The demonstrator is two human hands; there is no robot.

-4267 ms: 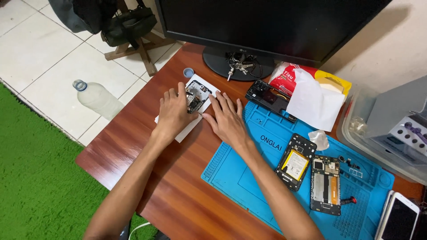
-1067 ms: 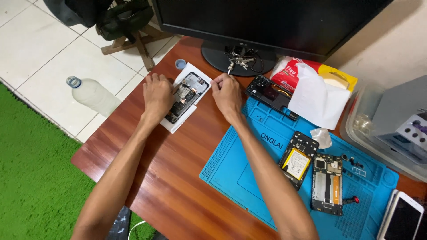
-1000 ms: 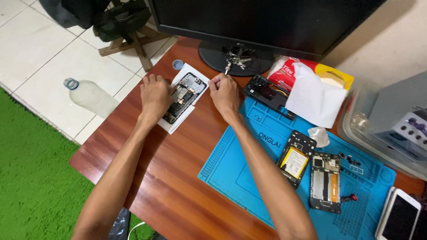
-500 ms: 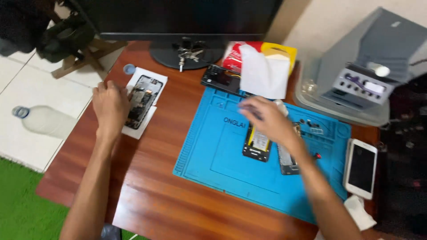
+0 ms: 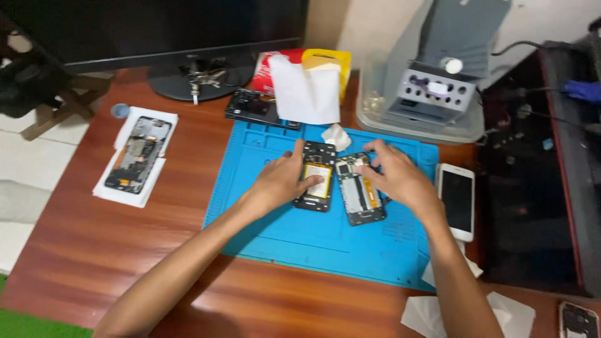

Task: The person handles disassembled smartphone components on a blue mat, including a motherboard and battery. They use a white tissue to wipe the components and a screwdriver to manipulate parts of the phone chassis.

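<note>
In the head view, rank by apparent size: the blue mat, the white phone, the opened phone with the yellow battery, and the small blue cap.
1. Blue mat, by far the largest.
2. White phone and opened phone with the yellow battery: look alike, and the left hand partly covers the latter, so unranked.
3. Small blue cap, smallest.

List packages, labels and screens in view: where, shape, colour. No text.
Monitor: back left of the desk, wide dark screen, off, on a round black stand.
Tissue pack: back centre behind the blue mat, red and yellow, white tissue sticking out.
White phone: right of the mat, upright rectangle, dark screen, white frame.
Black phone: at the mat's back left corner, flat dark rectangle.
Opened phones under the left hand and right hand: no screens showing.
</note>
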